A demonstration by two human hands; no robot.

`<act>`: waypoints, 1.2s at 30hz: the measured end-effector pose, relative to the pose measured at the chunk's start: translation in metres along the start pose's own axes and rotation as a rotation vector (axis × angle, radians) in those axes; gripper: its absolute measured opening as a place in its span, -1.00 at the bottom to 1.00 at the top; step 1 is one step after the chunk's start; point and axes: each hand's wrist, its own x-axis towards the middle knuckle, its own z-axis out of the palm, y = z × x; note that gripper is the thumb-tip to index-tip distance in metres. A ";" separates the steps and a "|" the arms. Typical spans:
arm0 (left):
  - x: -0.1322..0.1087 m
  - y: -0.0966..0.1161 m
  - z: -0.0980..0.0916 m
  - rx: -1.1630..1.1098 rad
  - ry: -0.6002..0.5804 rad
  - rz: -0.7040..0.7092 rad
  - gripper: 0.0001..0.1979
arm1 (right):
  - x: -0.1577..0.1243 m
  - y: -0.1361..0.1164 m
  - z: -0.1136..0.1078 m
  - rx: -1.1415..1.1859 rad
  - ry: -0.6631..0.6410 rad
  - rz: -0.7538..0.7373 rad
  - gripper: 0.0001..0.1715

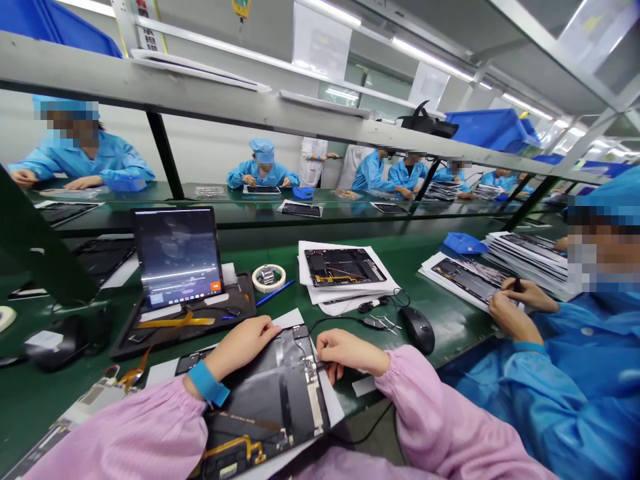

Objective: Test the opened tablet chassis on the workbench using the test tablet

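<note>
An opened tablet (257,393) lies tilted before me on white sheets, its dark inside, orange flex cable and small boards showing. Across its upper part rests my left hand (245,343), fingers laid on the far edge, a blue band round the wrist. My right hand (347,350) is at the tablet's right edge, thumb and fingers closed in a pinch. What sits between those fingertips is hidden. Thin black cables run close by. Behind the tablet, a lit tablet screen (177,257) stands upright in a black tray (245,307) with an orange flex strip (175,323).
Another opened tablet (345,267) lies on white sheets. Nearby are a tape roll (269,277), a blue pen (275,292) and a black mouse (417,330). At right, a co-worker's hands (517,310) work on a tablet. A metal shelf beam (300,123) crosses above the green bench.
</note>
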 end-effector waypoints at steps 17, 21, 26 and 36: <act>0.008 -0.011 0.005 -0.008 0.055 -0.014 -0.66 | -0.030 0.010 0.020 -0.880 0.284 -0.517 -0.77; 0.005 -0.012 0.004 -0.022 0.054 -0.030 -0.64 | -0.026 0.015 0.009 -0.884 0.288 -0.640 -0.75; 0.004 -0.015 0.004 -0.037 0.014 -0.007 -0.61 | -0.028 0.027 0.003 -0.701 0.490 -0.688 -0.71; 0.002 -0.014 0.004 -0.016 0.021 -0.023 -0.60 | -0.034 0.024 0.006 -0.993 0.494 -0.760 -0.66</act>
